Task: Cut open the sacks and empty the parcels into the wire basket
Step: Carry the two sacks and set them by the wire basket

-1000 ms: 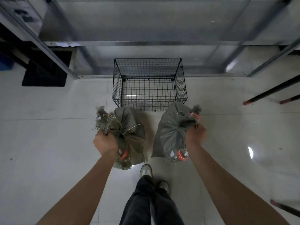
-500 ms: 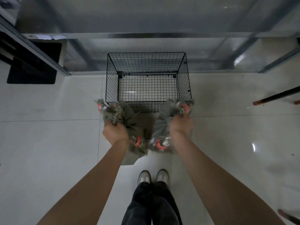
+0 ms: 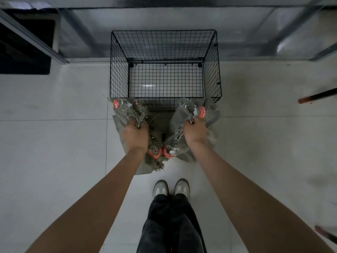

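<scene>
- My left hand (image 3: 135, 133) grips the left sack (image 3: 127, 109) by its frayed neck.
- My right hand (image 3: 195, 131) grips the right sack (image 3: 211, 114).
- Both sacks are against the near wall of the wire basket (image 3: 118, 70).

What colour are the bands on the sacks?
The bands are red-orange; the head view shows them best.

The two sacks (image 3: 182, 123) are coarse, matt grey-green woven cloth with frayed, ragged edges, bound by glossy red-orange bands (image 3: 202, 111). The wire basket (image 3: 119, 70) is thin black metal mesh. The pale floor (image 3: 54, 152) tiles are smooth and glossy.
</scene>
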